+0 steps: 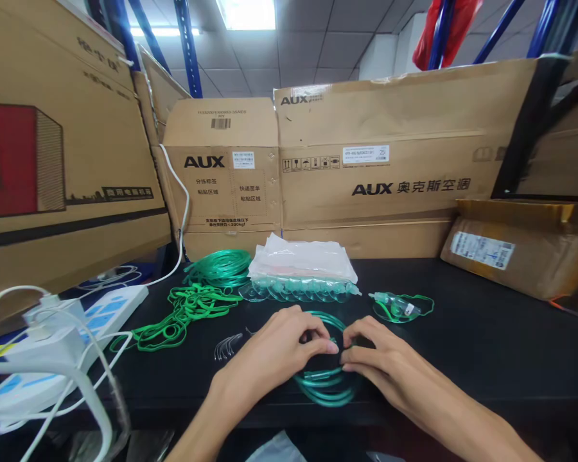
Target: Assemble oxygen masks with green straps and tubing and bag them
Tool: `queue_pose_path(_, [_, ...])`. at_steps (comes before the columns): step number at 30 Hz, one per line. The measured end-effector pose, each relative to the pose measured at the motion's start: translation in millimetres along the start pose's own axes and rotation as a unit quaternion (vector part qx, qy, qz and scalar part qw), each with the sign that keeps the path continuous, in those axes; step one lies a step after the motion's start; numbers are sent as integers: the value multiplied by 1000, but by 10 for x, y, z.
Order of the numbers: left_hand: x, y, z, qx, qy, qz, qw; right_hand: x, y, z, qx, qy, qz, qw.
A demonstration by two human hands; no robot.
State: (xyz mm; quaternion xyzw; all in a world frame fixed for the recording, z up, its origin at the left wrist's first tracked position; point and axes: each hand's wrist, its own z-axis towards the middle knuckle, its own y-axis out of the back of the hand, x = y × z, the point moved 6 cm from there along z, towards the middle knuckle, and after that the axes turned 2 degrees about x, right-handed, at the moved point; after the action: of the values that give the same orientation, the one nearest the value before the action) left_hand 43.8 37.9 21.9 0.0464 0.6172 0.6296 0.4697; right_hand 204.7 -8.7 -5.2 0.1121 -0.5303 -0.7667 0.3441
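On the black table, both my hands close on a coil of green tubing (pixel 326 385) near the front edge. My left hand (pixel 274 350) grips the coil's left side with curled fingers. My right hand (pixel 376 356) pinches its right side. The fingertips of the two hands nearly meet over the coil's middle. Just beyond the hands lies a row of clear green masks (pixel 298 290) under a stack of clear plastic bags (pixel 302 258). A single mask with a green strap (pixel 399 307) lies to the right of them.
A pile of green elastic straps (pixel 185 314) and another tubing coil (pixel 221 266) lie at the left. Small clear clips (pixel 226 346) sit by my left hand. White power strips with cables (pixel 67 327) fill the far left. Cardboard boxes (pixel 366 167) wall the back and sides.
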Motion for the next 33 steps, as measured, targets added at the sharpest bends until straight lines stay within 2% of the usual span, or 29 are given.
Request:
queue_pose_path(3, [20,-95,-12,-20,7,-18,1000,33,-12,26,7,-9,21,1000])
queue_pose_path(5, [55,-126,-32,-26,19,-32,999,-38,78,-4,-12,-15,58,998])
queue_pose_path(8, [89,-136,-60,-24,21,-49,998,-363,379,-135,-120,-49,6,992])
queue_pose_path(10, [92,-129,-71,-24,16,-52,998,-698,535,-238,-175,-117,-88,974])
queue_pose_path(11, [91,-126,-74,-23,14,-52,998,-869,562,-271,-180,-153,-123,964])
queue_pose_path(14, [90,-126,-85,-16,14,-55,998,-1252,443,-250,-124,-209,-132,961])
queue_pose_path(17, [114,-115,-100,-12,20,-59,998,-1380,339,-167,-105,-242,-88,961])
queue_pose_path(19, [143,-96,-108,-13,24,-63,998,-1354,391,-131,-118,-264,-42,956])
queue_pose_path(22, [168,-46,-108,-32,23,-66,997,-1191,611,-100,-133,-263,64,953])
queue_pose_path(26, [139,25,-94,-79,16,-70,994,-810,788,-4,-63,-201,234,949])
queue_pose_path(29, [104,32,-75,-90,14,-85,992,-594,711,77,-16,-185,259,948])
queue_pose_path(33, [108,12,-42,-91,4,-94,991,-483,490,166,-4,-176,278,944])
